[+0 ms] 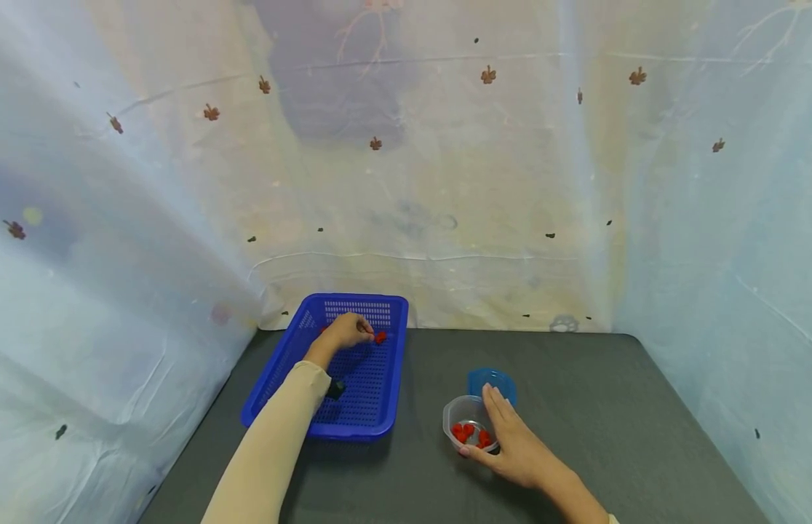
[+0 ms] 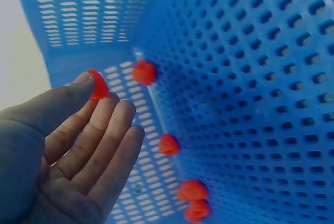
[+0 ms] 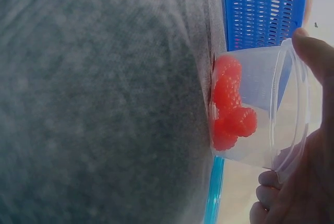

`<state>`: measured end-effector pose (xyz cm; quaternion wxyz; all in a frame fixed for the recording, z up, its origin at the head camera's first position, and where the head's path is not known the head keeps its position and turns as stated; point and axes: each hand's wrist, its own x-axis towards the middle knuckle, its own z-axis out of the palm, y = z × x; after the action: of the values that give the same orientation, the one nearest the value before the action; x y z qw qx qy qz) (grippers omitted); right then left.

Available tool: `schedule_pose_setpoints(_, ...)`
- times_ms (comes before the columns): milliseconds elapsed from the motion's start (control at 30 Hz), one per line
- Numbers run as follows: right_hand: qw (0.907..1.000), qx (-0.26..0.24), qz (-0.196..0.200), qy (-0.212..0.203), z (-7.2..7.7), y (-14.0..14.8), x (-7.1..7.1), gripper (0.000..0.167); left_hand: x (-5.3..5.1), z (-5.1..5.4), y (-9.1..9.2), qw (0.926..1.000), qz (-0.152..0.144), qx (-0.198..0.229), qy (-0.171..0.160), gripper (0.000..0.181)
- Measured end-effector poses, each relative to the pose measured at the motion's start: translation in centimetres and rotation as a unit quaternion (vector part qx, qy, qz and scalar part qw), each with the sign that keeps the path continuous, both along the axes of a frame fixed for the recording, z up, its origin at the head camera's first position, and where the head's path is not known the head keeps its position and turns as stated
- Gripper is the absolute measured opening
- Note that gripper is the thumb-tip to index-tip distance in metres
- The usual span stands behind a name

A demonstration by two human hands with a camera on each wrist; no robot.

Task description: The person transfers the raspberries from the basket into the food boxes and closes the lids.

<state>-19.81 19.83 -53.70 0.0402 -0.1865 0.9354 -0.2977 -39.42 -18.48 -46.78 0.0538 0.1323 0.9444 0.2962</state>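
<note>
In the blue basket [image 1: 360, 397], my left hand [image 1: 343, 333] pinches a red raspberry [image 2: 98, 84] between thumb and forefinger. Several more raspberries [image 2: 144, 72] lie in the basket below and beside that hand [image 2: 78, 156]. My right hand [image 1: 514, 444] holds the clear round container [image 1: 453, 415] by its rim, thumb on one side and fingers on the other; in the right wrist view the hand [image 3: 308, 145] is at the container's open top [image 3: 255, 78]. Red raspberries [image 3: 227, 93] rest on the container's bottom.
A blue round lid [image 1: 504, 382] lies on the dark table [image 1: 576, 393], just behind the container. A small dark object [image 1: 335, 389] is in the basket near my left sleeve. A patterned sheet [image 1: 445, 189] hangs behind and beside the table.
</note>
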Motion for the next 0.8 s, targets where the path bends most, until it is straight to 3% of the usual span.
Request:
schedule_pose_setpoints(267,1.0000,0.006,0.001,0.003,0.0,0.0,0.0,0.120,0.5,1.1,0.7,0.9991,-0.029,0.004,0.031,0.010)
schedule_pose_setpoints(533,1.0000,0.006,-0.003,-0.001,0.1,0.0,-0.2,0.121,2.2,2.7,2.0,0.9963,-0.066,0.033,0.044,0.008)
schedule_pose_setpoints(800,1.0000,0.003,-0.002,-0.007,0.1,0.0,-0.2,0.122,3.6,3.0,2.7,0.9946,-0.080,0.040,0.054,0.008)
